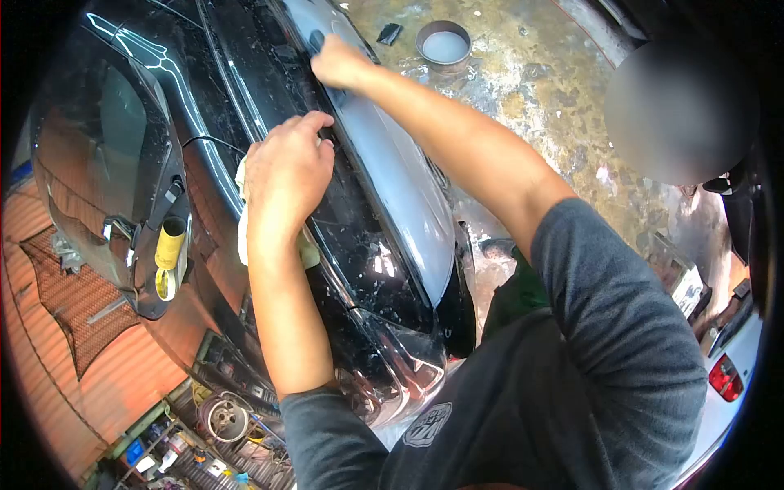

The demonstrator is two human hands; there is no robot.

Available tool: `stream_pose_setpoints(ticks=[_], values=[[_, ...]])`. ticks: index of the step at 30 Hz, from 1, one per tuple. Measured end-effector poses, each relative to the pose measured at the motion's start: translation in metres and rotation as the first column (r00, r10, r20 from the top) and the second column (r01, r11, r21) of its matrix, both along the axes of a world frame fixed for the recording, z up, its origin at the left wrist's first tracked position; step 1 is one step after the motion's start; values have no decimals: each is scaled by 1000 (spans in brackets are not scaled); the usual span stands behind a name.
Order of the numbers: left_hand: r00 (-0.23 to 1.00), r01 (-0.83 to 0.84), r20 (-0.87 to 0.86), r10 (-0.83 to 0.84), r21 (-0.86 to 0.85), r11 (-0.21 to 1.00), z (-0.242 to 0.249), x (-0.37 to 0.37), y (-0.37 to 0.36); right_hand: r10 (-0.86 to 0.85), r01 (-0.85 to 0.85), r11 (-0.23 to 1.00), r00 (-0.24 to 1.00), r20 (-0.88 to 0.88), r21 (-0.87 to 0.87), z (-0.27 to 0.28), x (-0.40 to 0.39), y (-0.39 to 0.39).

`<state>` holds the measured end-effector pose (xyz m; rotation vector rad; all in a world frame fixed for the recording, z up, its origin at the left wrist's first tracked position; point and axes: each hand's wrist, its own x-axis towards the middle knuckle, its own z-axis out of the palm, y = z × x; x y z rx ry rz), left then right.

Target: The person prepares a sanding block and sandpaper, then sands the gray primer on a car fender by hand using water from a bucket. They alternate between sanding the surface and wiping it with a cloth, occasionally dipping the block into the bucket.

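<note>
My left hand (290, 167) is closed, with its fingers curled at a pale cloth (310, 251) on the glossy black car panel (359, 229). The cloth shows on both sides of my wrist, and the thumb and forefinger point toward the grey panel. Farther forward, my right hand (339, 64) is closed at the long grey panel (400, 204) beside the black one. Something dark (317, 39) shows at its fingertips; I cannot tell what it is. Pale specks and smears mark the black surface.
A round container (443, 46) with greyish contents stands on the stained floor, near a small black piece (389, 33). At left are a car window (98, 139) and a yellow cylinder (169, 243). Shelves of clutter (188, 441) fill the lower left. A red tail light (725, 378) shows at right.
</note>
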<state>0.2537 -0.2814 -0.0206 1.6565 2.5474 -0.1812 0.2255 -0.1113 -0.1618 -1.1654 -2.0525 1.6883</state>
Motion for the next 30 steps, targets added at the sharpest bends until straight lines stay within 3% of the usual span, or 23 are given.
stream_pose_setpoints(ticks=[2,3,4,6,11,14,15,17,18,20,21,23,26,27,29,30], values=[[999,39,0,-39,38,999,-4,-1,-5,-53,55,996,998,-34,70,-7,-6,-1],[999,49,-14,-48,42,998,-4,-2,-4,24,-24,1000,1000,9,-11,6,15,-12],[998,60,-31,-58,51,997,-5,-3,-3,-6,9,999,996,-87,35,-14,26,-34],[997,66,-38,-63,57,996,-5,-3,-2,-16,26,990,997,-74,137,-14,92,-94],[1000,15,-11,-15,34,999,-1,4,0,99,-83,982,991,-87,168,-32,259,-235],[992,-2,129,-7,66,998,4,9,0,153,-163,971,986,-70,-174,-29,284,-223],[983,-13,186,0,68,998,3,8,-1,-5,-31,989,971,-237,-146,-32,274,-210],[894,-8,447,-21,61,998,-3,-3,-6,-165,83,976,889,-428,-204,-18,237,-160],[807,-22,591,7,18,1000,-3,-6,-8,-249,184,968,767,-591,-169,-18,207,-140],[643,-114,751,148,-98,989,-1,-8,-9,-277,-14,927,646,-711,-374,22,179,-98],[587,-146,798,136,-61,987,-3,-9,-11,-315,-73,899,577,-754,-431,35,165,-91],[469,-225,877,103,6,974,-8,-14,-18,-315,-185,847,582,-750,-499,55,152,-92],[409,-342,912,42,111,933,-7,-7,-17,-336,-209,855,475,-813,-475,46,146,-100],[396,-392,918,18,152,907,-5,-6,-16,-282,-143,900,530,-800,-411,17,147,-105],[515,-505,857,11,293,812,-4,-18,-17,27,12,998,802,-597,62,-35,168,-133],[547,-532,836,-45,388,753,-6,-20,-14,218,-95,957,860,-461,276,-63,187,-161]])
